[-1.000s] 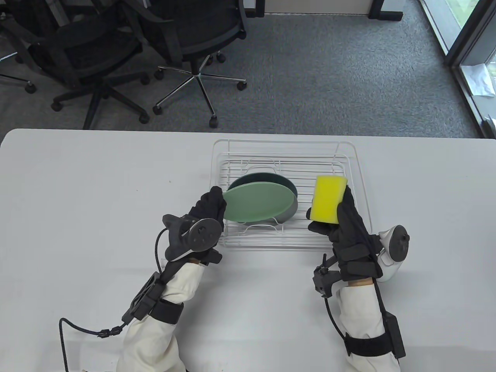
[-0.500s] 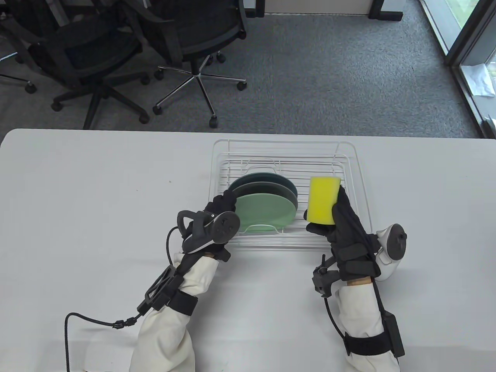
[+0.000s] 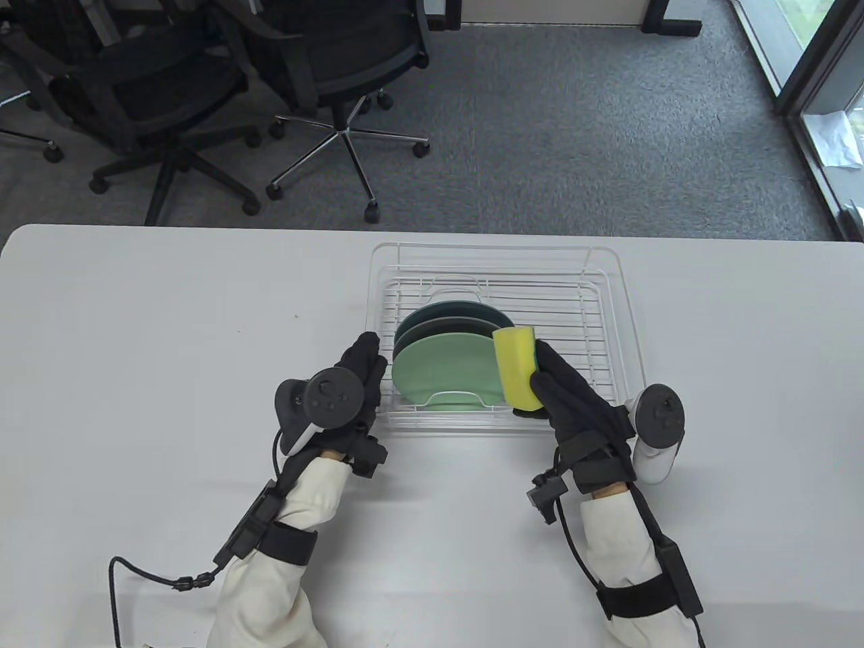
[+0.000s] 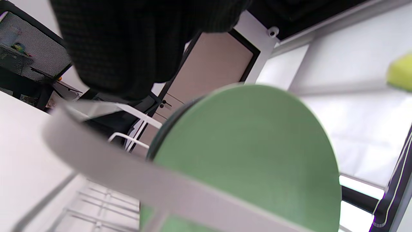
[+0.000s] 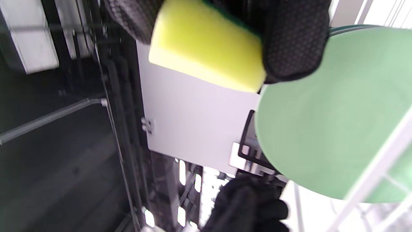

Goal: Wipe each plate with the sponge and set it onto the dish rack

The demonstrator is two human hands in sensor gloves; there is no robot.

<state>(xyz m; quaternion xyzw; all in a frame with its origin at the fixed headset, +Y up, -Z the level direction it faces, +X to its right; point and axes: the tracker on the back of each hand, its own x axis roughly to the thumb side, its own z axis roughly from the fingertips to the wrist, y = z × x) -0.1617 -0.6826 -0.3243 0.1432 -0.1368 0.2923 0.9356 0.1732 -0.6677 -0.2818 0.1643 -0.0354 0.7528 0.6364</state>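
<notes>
A white wire dish rack [image 3: 574, 317] holds three plates on edge: a dark green plate [image 3: 442, 310] at the back, a grey plate [image 3: 445, 325] in the middle and a light green plate [image 3: 439, 371] in front. My left hand [image 3: 368, 358] lies by the rack's left side with fingers straight, just off the light green plate [image 4: 251, 154]. My right hand [image 3: 540, 378] grips a yellow sponge [image 3: 514, 368] at that plate's right edge. In the right wrist view the sponge [image 5: 206, 54] sits beside the light green plate [image 5: 328, 122].
The white table [image 3: 169, 324] stretches left of the rack. Black office chairs [image 3: 324, 74] stand on the grey carpet beyond the table's far edge. The rack's right half [image 3: 594, 351] holds no plates.
The left hand stood the light green plate upright in the rack's front slot, let go and drew back. The right hand brought the sponge left and down to the plate's right edge.
</notes>
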